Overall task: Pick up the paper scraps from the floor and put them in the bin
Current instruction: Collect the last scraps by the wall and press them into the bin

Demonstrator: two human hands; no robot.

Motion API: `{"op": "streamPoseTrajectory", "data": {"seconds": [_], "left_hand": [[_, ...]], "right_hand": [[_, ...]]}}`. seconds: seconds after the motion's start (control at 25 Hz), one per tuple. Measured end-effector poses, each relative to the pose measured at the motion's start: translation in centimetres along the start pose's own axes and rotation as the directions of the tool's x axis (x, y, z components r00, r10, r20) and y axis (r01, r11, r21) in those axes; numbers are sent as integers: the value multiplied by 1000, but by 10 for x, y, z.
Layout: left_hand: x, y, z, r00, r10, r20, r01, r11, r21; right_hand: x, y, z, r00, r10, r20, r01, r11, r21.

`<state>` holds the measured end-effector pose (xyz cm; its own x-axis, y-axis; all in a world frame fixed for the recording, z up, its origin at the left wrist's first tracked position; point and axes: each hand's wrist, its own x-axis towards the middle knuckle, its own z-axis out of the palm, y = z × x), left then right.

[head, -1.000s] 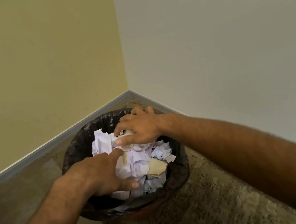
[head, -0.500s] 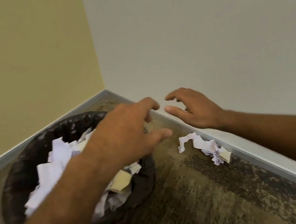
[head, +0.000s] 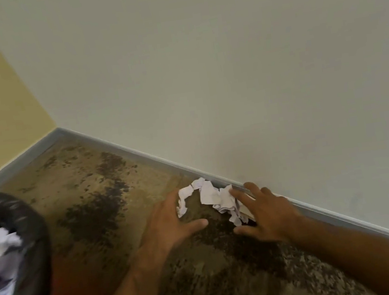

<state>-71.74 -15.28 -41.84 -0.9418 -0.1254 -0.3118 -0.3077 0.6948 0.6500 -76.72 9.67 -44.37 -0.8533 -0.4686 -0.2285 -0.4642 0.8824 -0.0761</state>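
The scraps lie against the skirting, well right of the bin. Left hand and right hand flank them, fingers spread, gripping nothing. Best to sweep both inward off the skirting, then cup from beneath.

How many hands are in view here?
2: the left hand spread left of the paper scraps on the floor, the right hand right of them by the baseboard.
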Motion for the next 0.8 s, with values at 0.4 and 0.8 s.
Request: {"op": "streamPoseTrajectory", "data": {"seconds": [0.4,0.8], "left_hand": [[102,-2,59,982,-187,-12,187,982,34],[136,3,77,997,-30,-65,44,971,235]], "right_hand": [[49,8,57,998,-68,-17,69,990,121],[57,-5,64,998,20,-52,-5,962,274]]}}
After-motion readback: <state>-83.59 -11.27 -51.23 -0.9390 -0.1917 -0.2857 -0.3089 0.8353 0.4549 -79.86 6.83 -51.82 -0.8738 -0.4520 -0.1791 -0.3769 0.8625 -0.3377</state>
